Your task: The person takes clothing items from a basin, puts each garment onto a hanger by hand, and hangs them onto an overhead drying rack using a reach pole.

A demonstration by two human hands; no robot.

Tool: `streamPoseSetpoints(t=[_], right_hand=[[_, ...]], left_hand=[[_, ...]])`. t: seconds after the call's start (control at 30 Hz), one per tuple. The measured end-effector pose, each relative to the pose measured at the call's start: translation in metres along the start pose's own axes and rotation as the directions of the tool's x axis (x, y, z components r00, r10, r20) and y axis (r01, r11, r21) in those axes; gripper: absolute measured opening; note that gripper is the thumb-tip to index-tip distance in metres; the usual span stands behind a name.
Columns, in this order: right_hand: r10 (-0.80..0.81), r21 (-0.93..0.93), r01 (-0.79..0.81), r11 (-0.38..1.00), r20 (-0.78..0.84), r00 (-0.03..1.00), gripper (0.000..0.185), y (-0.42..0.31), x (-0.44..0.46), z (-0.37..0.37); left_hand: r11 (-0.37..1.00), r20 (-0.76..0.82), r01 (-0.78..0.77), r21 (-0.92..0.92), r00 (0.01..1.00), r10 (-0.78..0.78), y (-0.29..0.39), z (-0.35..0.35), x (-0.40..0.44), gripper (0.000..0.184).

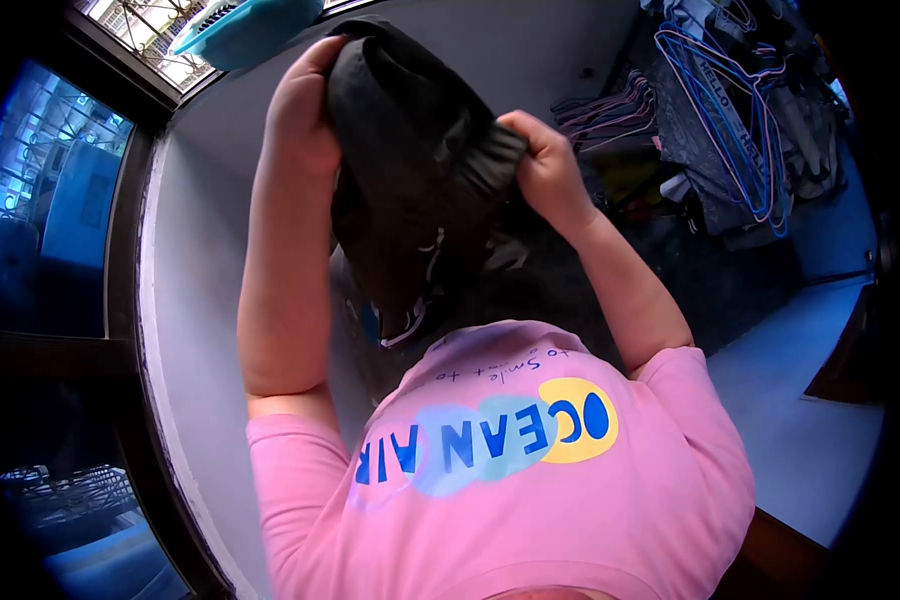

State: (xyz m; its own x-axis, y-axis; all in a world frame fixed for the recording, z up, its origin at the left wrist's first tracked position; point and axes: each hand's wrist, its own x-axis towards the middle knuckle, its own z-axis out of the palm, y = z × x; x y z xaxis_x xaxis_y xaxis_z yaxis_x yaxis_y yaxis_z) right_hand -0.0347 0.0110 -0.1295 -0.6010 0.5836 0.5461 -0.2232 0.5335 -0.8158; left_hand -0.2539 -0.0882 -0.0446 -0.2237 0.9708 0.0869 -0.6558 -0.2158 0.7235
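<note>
A dark garment (400, 120) is stretched between my two hands, raised in front of me. My left hand (305, 115) grips its upper left edge, with the fingers partly hidden behind the cloth. On the other side, my right hand (550, 170) pinches the end of a gathered, elastic-looking band on the garment. The rest of the cloth hangs down toward my chest, and its lower part shows white lines near the bottom. Folds and shadow hide the garment's exact kind.
Several blue and pink hangers (725, 120) hang at the upper right with dark clothes and plastic covers. More pink hangers (615, 110) are stacked beside them. A light-blue basin (245, 30) sits by the window at the top. A dark-framed window (120, 230) runs along the left wall.
</note>
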Motion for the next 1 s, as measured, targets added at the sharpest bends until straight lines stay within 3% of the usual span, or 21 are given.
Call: streamPoseSetpoints(t=[0.07,0.13,0.2,0.23,0.27,0.3,0.33,0.4,0.43,0.47,0.5,0.53,0.6,0.63,0.7,0.73,0.8,0.87,0.93,0.97,1.0], right_hand=[[-0.059,-0.108,0.045,0.993,-0.134,0.989,0.011,-0.016,0.021,-0.036],[-0.349,-0.319,0.283,0.904,-0.172,0.921,0.015,-0.029,0.043,-0.065],[-0.423,-0.457,0.344,0.82,-0.079,0.903,0.02,-0.049,0.063,-0.083],[-0.385,-0.433,0.316,0.844,-0.08,0.919,0.019,-0.065,0.07,-0.086],[-0.351,-0.41,0.29,0.865,-0.081,0.933,0.018,-0.082,0.079,-0.085],[-0.21,-0.384,0.193,0.903,-0.001,0.978,0.015,-0.097,0.083,-0.084],[-0.272,-0.387,0.267,0.883,0.042,0.961,0.015,-0.095,0.091,-0.08],[-0.467,-0.184,0.471,0.863,0.064,0.882,0.019,-0.083,0.1,-0.069],[-0.471,-0.176,0.476,0.861,0.073,0.879,0.019,-0.083,0.097,-0.071],[-0.465,-0.355,0.441,0.824,0.019,0.885,0.017,-0.085,0.092,-0.073],[-0.466,-0.523,0.378,0.764,-0.042,0.884,0.015,-0.085,0.088,-0.077],[-0.466,-0.523,0.377,0.765,-0.045,0.884,0.015,-0.076,0.08,-0.078],[-0.494,-0.348,0.405,0.846,-0.222,0.841,0.032,-0.033,0.054,-0.077],[-0.444,-0.403,0.356,0.843,-0.148,0.884,0.044,-0.012,0.04,-0.079],[-0.167,-0.489,0.109,0.866,-0.078,0.983,0.041,0.009,0.014,-0.086],[0.02,-0.494,-0.017,0.869,0.001,1.0,0.038,0.039,0.007,-0.095],[0.375,-0.567,-0.243,0.787,0.127,0.918,0.028,0.058,-0.002,-0.111],[0.2,-0.718,-0.114,0.686,0.036,0.979,0.029,0.065,-0.002,-0.129],[-0.192,-0.582,0.083,0.809,-0.128,0.973,0.02,0.074,0.016,-0.166],[-0.193,-0.543,0.024,0.839,-0.257,0.947,0.016,0.064,0.023,-0.182],[-0.097,-0.353,-0.032,0.935,-0.34,0.935,0.016,0.048,0.029,-0.192]], left_hand=[[0.995,-0.152,-0.038,0.09,0.987,0.052,0.013,-0.008,0.013,0.022],[0.956,-0.28,-0.1,0.275,0.943,0.179,0.007,0.007,0.017,0.025],[0.57,-0.347,0.024,0.822,0.814,0.465,-0.006,0.033,0.018,0.058],[0.29,-0.107,-0.071,0.954,0.825,0.555,-0.013,0.041,0.019,0.086],[-0.078,0.2,-0.19,0.979,0.796,0.571,-0.019,0.069,0.013,0.084],[-0.152,0.361,-0.331,0.931,0.781,0.509,-0.033,0.097,0.006,0.079],[-0.178,0.457,-0.423,0.888,0.779,0.429,-0.047,0.124,0.003,0.075],[-0.181,0.355,-0.309,0.934,0.868,0.347,-0.06,0.131,0.03,0.065],[-0.049,0.373,-0.377,0.925,0.874,0.312,-0.056,0.131,0.04,0.047],[-0.053,0.372,-0.375,0.925,0.873,0.316,-0.055,0.13,0.042,0.047],[0.249,0.191,-0.257,0.934,0.946,0.262,-0.053,0.146,0.04,0.032],[0.399,0.126,-0.192,0.897,0.974,0.187,-0.052,0.144,0.04,0.027],[0.654,0.043,-0.132,0.745,0.988,0.151,-0.046,0.147,0.036,0.02],[0.659,0.053,-0.171,0.732,0.979,0.195,-0.04,0.151,0.033,0.019],[0.621,0.108,-0.288,0.729,0.944,0.311,-0.026,0.143,0.032,0.017],[0.644,0.018,-0.262,0.719,0.933,0.36,-0.023,0.152,0.027,0.016],[0.614,0.054,-0.256,0.747,0.943,0.327,0.016,0.11,0.024,0.032],[0.583,0.069,-0.265,0.768,0.939,0.336,0.019,0.11,0.014,0.025],[0.112,0.174,-0.237,0.965,0.9,0.401,0.03,0.095,0.006,0.04],[-0.219,0.257,-0.169,0.961,0.836,0.485,0.039,0.082,0.005,0.029],[-0.562,0.33,0.042,0.826,0.772,0.543,0.038,0.085,-0.004,0.036]])
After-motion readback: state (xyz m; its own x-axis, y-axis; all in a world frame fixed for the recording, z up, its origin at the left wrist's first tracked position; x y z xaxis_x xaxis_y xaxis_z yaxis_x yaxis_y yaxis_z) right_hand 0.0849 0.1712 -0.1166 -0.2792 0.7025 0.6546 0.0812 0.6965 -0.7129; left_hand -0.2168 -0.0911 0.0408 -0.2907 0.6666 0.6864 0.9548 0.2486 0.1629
